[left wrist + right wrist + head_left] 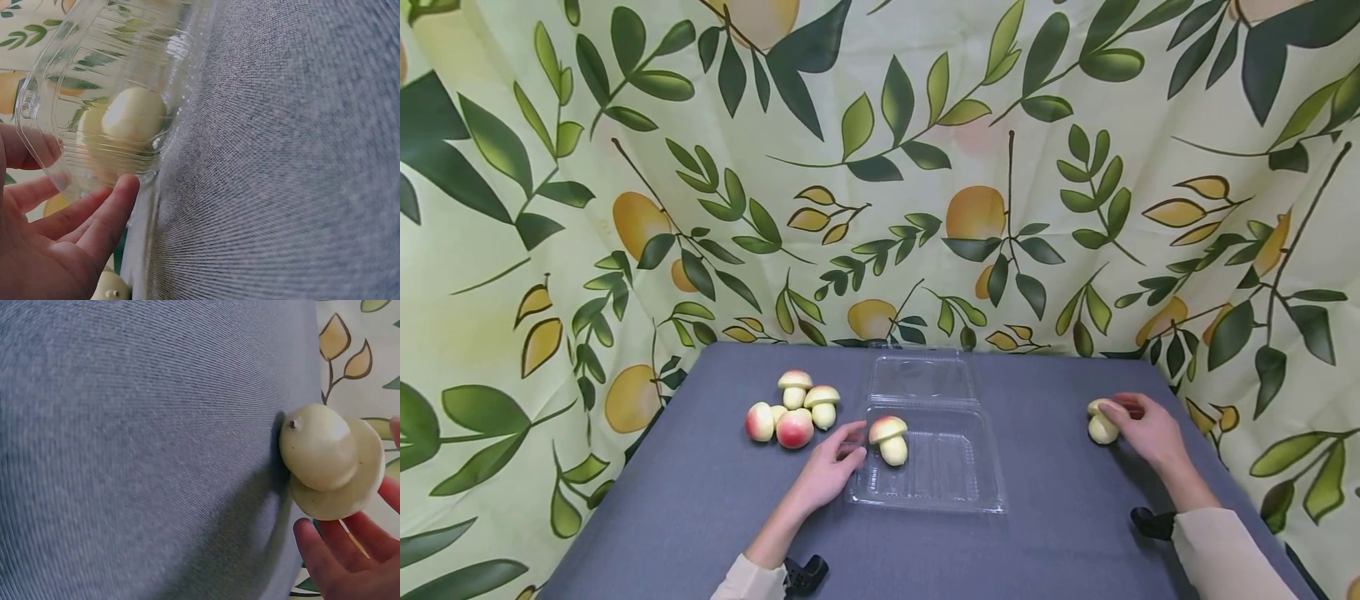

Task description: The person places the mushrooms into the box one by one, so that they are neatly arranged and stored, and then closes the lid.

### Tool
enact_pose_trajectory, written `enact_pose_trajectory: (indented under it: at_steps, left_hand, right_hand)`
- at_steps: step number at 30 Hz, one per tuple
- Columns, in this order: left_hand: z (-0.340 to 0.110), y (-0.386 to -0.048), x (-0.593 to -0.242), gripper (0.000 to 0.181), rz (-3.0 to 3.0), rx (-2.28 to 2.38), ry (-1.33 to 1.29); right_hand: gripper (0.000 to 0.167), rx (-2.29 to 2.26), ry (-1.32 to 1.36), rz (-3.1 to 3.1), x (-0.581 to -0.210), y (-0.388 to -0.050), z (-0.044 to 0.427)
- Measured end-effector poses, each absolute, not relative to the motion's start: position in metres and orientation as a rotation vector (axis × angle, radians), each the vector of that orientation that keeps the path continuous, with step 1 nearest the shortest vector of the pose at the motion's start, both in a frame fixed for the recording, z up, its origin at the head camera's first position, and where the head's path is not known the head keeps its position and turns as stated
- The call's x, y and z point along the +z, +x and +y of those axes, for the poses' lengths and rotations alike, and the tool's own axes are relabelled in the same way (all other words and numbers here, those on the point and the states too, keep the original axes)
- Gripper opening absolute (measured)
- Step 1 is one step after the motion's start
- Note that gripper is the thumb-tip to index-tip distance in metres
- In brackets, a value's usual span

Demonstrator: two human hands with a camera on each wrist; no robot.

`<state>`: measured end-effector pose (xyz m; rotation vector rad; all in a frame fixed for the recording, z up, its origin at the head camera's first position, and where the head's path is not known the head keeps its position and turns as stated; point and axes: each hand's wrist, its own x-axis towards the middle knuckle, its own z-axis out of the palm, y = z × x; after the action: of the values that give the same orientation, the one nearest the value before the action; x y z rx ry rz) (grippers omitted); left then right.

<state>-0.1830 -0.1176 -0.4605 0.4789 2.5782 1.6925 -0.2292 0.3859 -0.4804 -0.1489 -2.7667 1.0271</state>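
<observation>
At the right of the table my right hand point(1150, 429) holds a toy mushroom point(1102, 423) by its cap. In the right wrist view the mushroom's pale stem point(315, 447) points away from the palm, and the fingers point(369, 540) curve about the cap. My left hand point(827, 467) is at the left wall of a clear plastic clamshell box point(988, 467), its fingers fairly straight. Those fingers point(112, 215) appear to touch the plastic in the left wrist view. Inside the box, near that wall, lies another mushroom point(887, 439) with a red and yellow cap.
Left of the box sits a cluster of several toy mushrooms point(795, 427). The box's lid point(921, 377) lies folded back behind it. Grey cloth covers the table point(1045, 533); a leaf-patterned curtain point(880, 192) hangs along its back and sides.
</observation>
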Motion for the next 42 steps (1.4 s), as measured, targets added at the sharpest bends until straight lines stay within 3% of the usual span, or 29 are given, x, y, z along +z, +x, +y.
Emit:
enact_pose_trajectory:
  at_steps: [11, 27, 42]
  left_hand:
    - [-0.123, -0.203, -0.503, 0.044, 2.575, 1.685, 0.479]
    - [-0.127, -0.205, -0.506, 0.042, 2.589, 1.658, 0.486]
    - [-0.124, -0.201, -0.497, 0.042, 2.585, 1.699, 0.475]
  right_hand:
    - [0.058, 1.022, -0.146, -2.733, -0.489, -0.228, 0.386]
    - [0.064, 1.176, -0.116, -2.743, -0.488, -0.231, 0.356]
    - [0.059, 1.5, -0.024, -2.595, -0.469, -0.23, 0.317]
